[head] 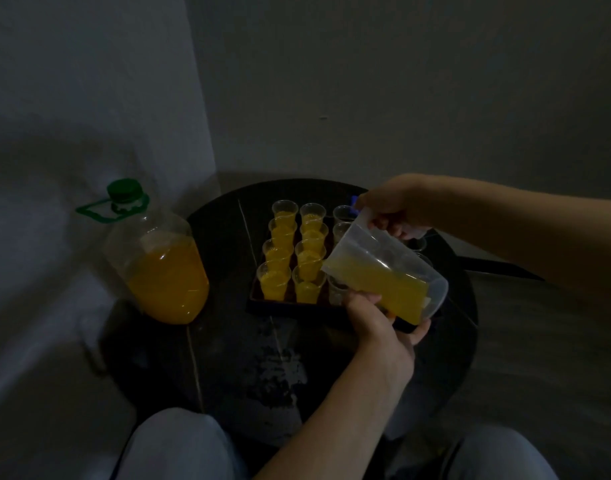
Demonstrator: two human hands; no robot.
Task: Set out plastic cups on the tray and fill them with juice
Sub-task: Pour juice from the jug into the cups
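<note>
A dark tray (254, 302) on the round black table holds rows of small clear plastic cups. The two left columns of cups (275, 284) are filled with orange juice. The third column's cups (343, 213) look empty and are partly hidden. A clear plastic pitcher (373, 251), partly full of juice, is tilted with its spout low over the nearest third-column cup (336, 292). My right hand (396, 211) grips the pitcher's handle at the top. My left hand (376, 329) cups the pitcher's base from below, thumb on its side.
A large clear juice bottle (164, 271) with a green cap and handle stands on the table's left edge, about half full. The table (241, 362) sits in a wall corner. More cups show dimly behind the pitcher. My knees are at the bottom.
</note>
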